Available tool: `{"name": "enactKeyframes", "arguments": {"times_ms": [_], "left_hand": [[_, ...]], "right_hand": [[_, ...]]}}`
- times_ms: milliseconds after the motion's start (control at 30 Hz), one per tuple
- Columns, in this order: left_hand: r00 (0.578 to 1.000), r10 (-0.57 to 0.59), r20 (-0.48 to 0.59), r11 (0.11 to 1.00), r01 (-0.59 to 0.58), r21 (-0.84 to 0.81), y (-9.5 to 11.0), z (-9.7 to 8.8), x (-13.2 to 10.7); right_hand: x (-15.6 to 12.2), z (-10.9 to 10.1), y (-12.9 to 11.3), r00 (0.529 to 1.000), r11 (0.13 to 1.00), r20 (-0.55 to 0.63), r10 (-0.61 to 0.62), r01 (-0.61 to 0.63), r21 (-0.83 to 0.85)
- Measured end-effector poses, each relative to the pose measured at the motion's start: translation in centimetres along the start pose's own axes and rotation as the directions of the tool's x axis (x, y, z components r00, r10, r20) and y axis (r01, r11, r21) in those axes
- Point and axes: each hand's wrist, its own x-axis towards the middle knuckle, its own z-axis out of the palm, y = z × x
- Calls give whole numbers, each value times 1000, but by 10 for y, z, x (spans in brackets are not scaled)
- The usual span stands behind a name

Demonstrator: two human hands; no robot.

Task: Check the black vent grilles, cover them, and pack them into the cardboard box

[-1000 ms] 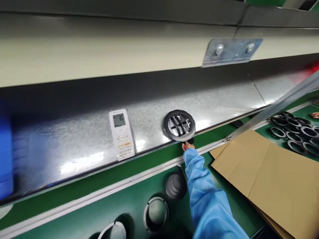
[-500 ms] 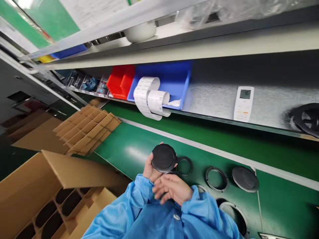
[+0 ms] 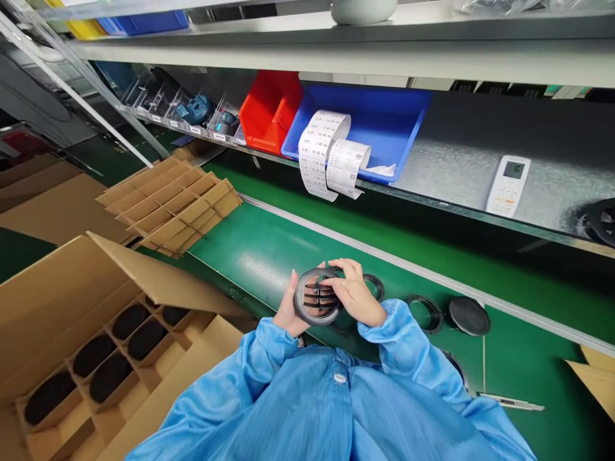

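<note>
A round black air vent (image 3: 301, 301) with a ring rim and several dark slats is in my left hand (image 3: 287, 314), tilted toward me. The slats stand edge-on, and the palm shows through between them. From the right side my right hand (image 3: 358, 296) reaches over the vent, its index fingertip on the slats and other fingers at the far rim. Just past that hand lies a black ring (image 3: 377, 286), partly covered. Further right on the green table are another black ring (image 3: 432, 315) and a round black piece with a closed face (image 3: 468, 315).
An open cardboard box (image 3: 144, 269) with dark round pieces in compartments stands left. Cardboard dividers (image 3: 187, 214) lie behind it. A utility knife (image 3: 512, 402) rests at right. The shelf carries a red bin (image 3: 269, 109), a blue bin (image 3: 384, 109), label strips (image 3: 319, 150) and a remote (image 3: 509, 186).
My right hand has moved from in front of the vent up onto it. The vent's face was closed and solid; now its slats are open. The view has shifted.
</note>
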Motion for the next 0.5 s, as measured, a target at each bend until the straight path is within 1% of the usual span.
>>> {"name": "enactKeyframes", "arguments": {"times_ms": [133,200,267,433,500], "left_hand": [[999,31,39,999,-31,-16,6,-4,-6],[998,16,61,1000,-15,-25,7,-5,-8],[998,-16,61,999,18,-30,8,-6,-8],[999,-22,29,999,23,-45,7,-11,-6],[999,-30,20,999,31,-39,6,-12,-5]], "right_hand": [[5,-2,-15,1000,993,-5,16,-15,115],[6,-5,-23,1000,983,-18,22,-19,185],[5,-6,-28,998,968,-33,49,-39,249],[-2,-2,-25,974,923,-82,212,-173,344],[-5,0,-21,967,911,-82,242,-197,363]]}}
